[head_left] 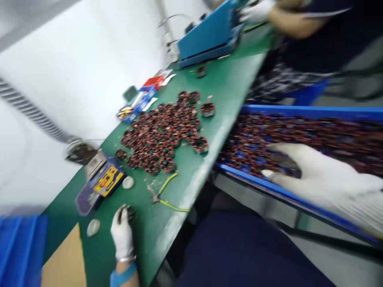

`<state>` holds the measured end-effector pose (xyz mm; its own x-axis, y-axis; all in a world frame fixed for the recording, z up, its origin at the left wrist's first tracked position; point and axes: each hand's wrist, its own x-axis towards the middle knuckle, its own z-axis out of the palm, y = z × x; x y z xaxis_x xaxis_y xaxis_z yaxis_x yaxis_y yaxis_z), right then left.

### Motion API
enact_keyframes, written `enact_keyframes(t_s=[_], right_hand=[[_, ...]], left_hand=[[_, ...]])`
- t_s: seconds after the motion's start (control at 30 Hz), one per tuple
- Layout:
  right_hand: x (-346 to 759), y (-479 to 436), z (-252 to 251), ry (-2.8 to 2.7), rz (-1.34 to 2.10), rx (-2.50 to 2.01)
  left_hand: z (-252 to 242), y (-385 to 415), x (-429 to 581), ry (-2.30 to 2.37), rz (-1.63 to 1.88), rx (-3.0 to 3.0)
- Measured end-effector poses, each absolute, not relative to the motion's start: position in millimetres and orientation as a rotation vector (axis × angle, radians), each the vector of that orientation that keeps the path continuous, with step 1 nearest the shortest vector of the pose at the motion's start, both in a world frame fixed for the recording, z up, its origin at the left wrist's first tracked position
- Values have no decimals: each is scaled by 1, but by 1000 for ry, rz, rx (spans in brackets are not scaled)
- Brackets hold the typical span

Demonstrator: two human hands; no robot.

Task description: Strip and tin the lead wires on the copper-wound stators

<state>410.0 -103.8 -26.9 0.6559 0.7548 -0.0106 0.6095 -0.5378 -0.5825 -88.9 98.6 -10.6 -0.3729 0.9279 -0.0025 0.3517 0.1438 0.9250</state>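
My left hand [122, 234], in a white glove, rests on the green table [191, 175] near its front edge, fingers curled round a small dark stator coil [127, 213]. My right hand [317, 175], also gloved, reaches into a blue tray [299, 199] beside the table that is full of copper-wound stator coils. Its fingers are bent over a dark piece among them; motion blur hides whether it grips it. A heap of the same coils [161, 133] lies on the table's middle.
Yellow-handled cutters [166, 195] lie by the front edge. A small blue and yellow device [103, 181] stands at the left, with a blue box [18, 247] beyond it. Farther along, another person [299, 20] works at a blue machine [209, 34]. Small boxes [140, 99] line the wall.
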Motion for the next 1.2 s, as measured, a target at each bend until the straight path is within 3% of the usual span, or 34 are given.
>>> enact_keyframes(t_s=[0.17,0.3,0.47,0.6,0.7,0.77,1.07,1.2], right_hand=[[305,32,-15,-2102,-164,-1194],[259,108,-13,-2328,-351,-1298],[271,122,-21,-2342,-377,-1359],[253,97,-2,-2225,-125,-1078],[218,75,17,-2177,94,-829],[204,66,21,-2168,255,-748],[213,105,-8,-1771,1486,-940],[185,100,-6,-1637,1673,-1069]], left_hand=[[-20,95,-86,1790,1381,1130],[-26,92,-90,1753,1441,1048],[-22,83,-83,1730,1545,966],[-10,54,-42,1569,1606,860],[-2,36,2,1082,1310,617],[-1,33,19,977,1293,469],[1,39,-16,1164,1366,262],[6,38,-13,1167,1420,302]])
